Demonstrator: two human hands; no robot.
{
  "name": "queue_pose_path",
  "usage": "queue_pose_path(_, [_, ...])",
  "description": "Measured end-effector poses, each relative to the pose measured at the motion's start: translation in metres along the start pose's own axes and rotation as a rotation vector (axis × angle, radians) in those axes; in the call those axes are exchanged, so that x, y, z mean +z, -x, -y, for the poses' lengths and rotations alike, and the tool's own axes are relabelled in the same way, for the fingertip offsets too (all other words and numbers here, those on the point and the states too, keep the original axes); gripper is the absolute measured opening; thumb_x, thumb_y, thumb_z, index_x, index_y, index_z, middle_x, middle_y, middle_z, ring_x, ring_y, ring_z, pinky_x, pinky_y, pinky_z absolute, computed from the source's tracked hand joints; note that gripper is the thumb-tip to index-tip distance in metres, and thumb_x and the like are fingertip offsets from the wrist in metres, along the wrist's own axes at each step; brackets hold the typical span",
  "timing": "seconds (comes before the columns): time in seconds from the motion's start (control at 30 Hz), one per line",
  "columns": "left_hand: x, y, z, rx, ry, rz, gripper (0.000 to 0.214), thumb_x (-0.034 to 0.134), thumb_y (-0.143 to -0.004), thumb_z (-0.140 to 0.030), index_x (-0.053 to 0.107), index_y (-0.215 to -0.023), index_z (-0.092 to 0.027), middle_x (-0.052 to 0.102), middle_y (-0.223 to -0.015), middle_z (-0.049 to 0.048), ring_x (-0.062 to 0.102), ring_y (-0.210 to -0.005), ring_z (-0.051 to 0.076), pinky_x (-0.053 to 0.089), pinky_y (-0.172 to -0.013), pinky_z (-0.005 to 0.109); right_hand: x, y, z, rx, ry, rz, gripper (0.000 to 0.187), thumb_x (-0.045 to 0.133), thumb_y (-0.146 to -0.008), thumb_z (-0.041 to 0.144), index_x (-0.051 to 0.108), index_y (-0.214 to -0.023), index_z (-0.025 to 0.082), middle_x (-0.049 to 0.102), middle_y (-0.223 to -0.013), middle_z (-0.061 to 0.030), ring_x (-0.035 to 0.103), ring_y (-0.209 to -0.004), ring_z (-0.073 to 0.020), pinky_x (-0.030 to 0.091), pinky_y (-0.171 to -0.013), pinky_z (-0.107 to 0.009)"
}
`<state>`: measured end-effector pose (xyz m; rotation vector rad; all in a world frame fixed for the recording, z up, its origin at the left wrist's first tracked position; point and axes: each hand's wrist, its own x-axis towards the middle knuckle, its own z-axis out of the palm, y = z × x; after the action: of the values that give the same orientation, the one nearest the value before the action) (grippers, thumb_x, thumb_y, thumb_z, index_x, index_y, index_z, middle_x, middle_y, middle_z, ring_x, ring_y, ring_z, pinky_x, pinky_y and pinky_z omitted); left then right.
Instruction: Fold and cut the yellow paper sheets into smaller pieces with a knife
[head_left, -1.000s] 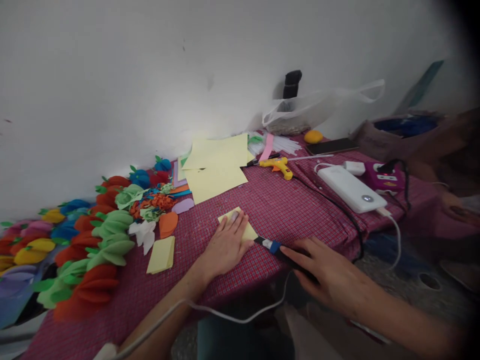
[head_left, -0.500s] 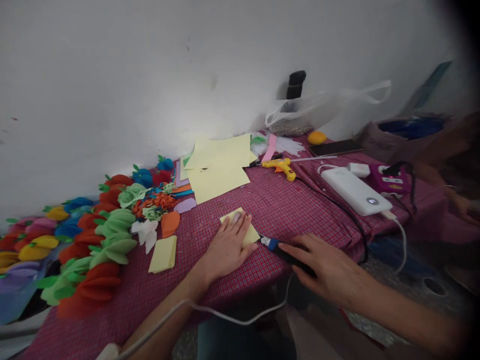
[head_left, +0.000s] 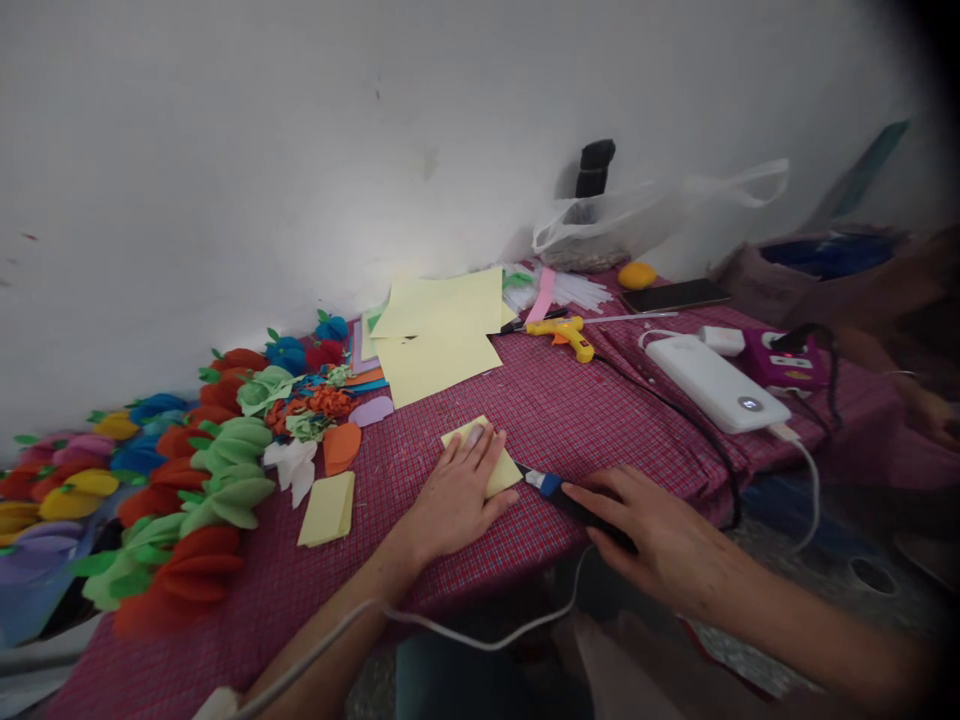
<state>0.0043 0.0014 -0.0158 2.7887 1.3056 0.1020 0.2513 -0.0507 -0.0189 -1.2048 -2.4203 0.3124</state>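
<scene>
My left hand (head_left: 455, 492) lies flat with fingers stretched out on a small folded yellow paper (head_left: 501, 470), pressing it onto the red checked tablecloth (head_left: 570, 410). My right hand (head_left: 658, 540) is closed around a dark tool with a blue and white tip (head_left: 546, 484). That tip points at the paper's right edge, just beside my left fingers. A white cable (head_left: 480, 636) hangs below the table's front edge.
Paper flowers (head_left: 187, 480) in many colours crowd the left side. Another folded yellow piece (head_left: 328, 508) lies near them. Yellow sheets (head_left: 439, 335), a yellow glue gun (head_left: 564, 334), a white power bank (head_left: 716, 383), a phone (head_left: 673, 295) and a plastic bag (head_left: 615, 232) sit further back.
Both hands stay almost still on the paper and the tool. The view has shifted slightly, nothing else moved.
</scene>
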Motion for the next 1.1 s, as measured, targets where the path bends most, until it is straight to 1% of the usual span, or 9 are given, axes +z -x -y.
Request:
queue_pose_path(0.3, [-0.002, 0.0, -0.001, -0.007, 0.018, 0.018, 0.068, 0.022, -0.087, -0.055, 0.013, -0.139, -0.013, 0.017, -0.146, 0.0107, 0.005, -0.135, 0.021, 0.013, -0.108, 0.042, -0.002, -0.002, 0.002, 0.009, 0.013, 0.035, 0.043, 0.048, -0.078, 0.015, 0.05, -0.121, 0.019, 0.054, -0.102, -0.0107, 0.051, -0.091, -0.0208, 0.047, -0.077, -0.038])
queue_pose_path(0.47, [-0.004, 0.0, -0.002, -0.002, 0.008, 0.013, 0.068, 0.023, -0.087, -0.056, 0.014, -0.139, -0.014, 0.018, -0.146, 0.0105, 0.004, -0.135, 0.02, 0.014, -0.108, 0.042, 0.004, -0.012, 0.002, -0.028, 0.001, -0.004, 0.046, 0.049, -0.076, 0.015, 0.049, -0.122, 0.02, 0.055, -0.101, -0.0107, 0.052, -0.091, -0.0212, 0.047, -0.075, -0.038])
queue_pose_path(0.57, [-0.004, 0.0, -0.002, -0.001, 0.006, 0.011, 0.068, 0.023, -0.086, -0.056, 0.014, -0.139, -0.013, 0.017, -0.146, 0.0111, 0.004, -0.135, 0.02, 0.013, -0.108, 0.042, 0.005, -0.016, 0.003, -0.023, 0.001, -0.001, 0.046, 0.049, -0.076, 0.014, 0.049, -0.122, 0.019, 0.055, -0.1, -0.0108, 0.052, -0.09, -0.0212, 0.047, -0.075, -0.039])
queue_pose_path(0.73, [-0.003, 0.0, -0.002, -0.004, 0.02, 0.003, 0.07, 0.024, -0.086, -0.057, 0.014, -0.139, -0.014, 0.018, -0.145, 0.0114, 0.004, -0.135, 0.021, 0.013, -0.108, 0.042, 0.003, -0.011, 0.0, -0.01, -0.015, -0.033, 0.045, 0.049, -0.076, 0.014, 0.05, -0.121, 0.02, 0.055, -0.1, -0.0103, 0.053, -0.09, -0.0207, 0.048, -0.076, -0.039])
queue_pose_path(0.87, [-0.006, 0.0, -0.001, -0.004, 0.06, 0.011, 0.072, 0.027, -0.084, -0.058, 0.012, -0.139, -0.014, 0.017, -0.146, 0.0112, 0.004, -0.135, 0.021, 0.014, -0.108, 0.043, -0.001, -0.008, -0.002, 0.018, -0.023, -0.013, 0.045, 0.049, -0.077, 0.014, 0.05, -0.121, 0.02, 0.055, -0.101, -0.01, 0.052, -0.091, -0.0203, 0.047, -0.078, -0.038])
queue_pose_path(0.93, [-0.008, 0.0, 0.0, -0.014, 0.105, -0.001, 0.071, 0.029, -0.085, -0.056, 0.009, -0.14, -0.015, 0.018, -0.146, 0.0099, 0.007, -0.135, 0.02, 0.016, -0.108, 0.042, -0.001, -0.008, -0.002, 0.025, -0.02, 0.003, 0.044, 0.049, -0.077, 0.014, 0.05, -0.121, 0.02, 0.055, -0.102, -0.01, 0.052, -0.092, -0.0204, 0.047, -0.078, -0.038])
queue_pose_path(1.0, [-0.01, -0.001, 0.004, -0.055, 0.147, -0.061, 0.063, 0.028, -0.089, -0.047, 0.01, -0.14, -0.016, 0.023, -0.145, 0.0084, 0.015, -0.133, 0.017, 0.019, -0.108, 0.04, -0.001, -0.009, -0.003, 0.024, -0.016, 0.013, 0.044, 0.049, -0.078, 0.015, 0.05, -0.121, 0.02, 0.055, -0.102, -0.01, 0.052, -0.091, -0.0206, 0.047, -0.078, -0.039])
queue_pose_path(1.03, [-0.01, -0.001, 0.006, -0.086, 0.157, -0.104, 0.056, 0.027, -0.091, -0.042, 0.014, -0.139, -0.017, 0.027, -0.143, 0.0075, 0.02, -0.132, 0.016, 0.021, -0.107, 0.039, 0.0, -0.009, -0.003, 0.023, -0.013, 0.012, 0.044, 0.049, -0.078, 0.015, 0.05, -0.121, 0.02, 0.055, -0.101, -0.01, 0.052, -0.091, -0.0207, 0.047, -0.077, -0.039])
queue_pose_path(1.1, [-0.008, -0.002, 0.01, -0.142, 0.147, -0.177, 0.045, 0.025, -0.092, -0.032, 0.029, -0.135, -0.018, 0.037, -0.138, 0.0062, 0.029, -0.129, 0.016, 0.025, -0.106, 0.039, 0.001, -0.009, -0.003, 0.018, -0.01, 0.001, 0.044, 0.049, -0.077, 0.015, 0.05, -0.121, 0.02, 0.055, -0.1, -0.01, 0.052, -0.09, -0.0207, 0.047, -0.076, -0.039])
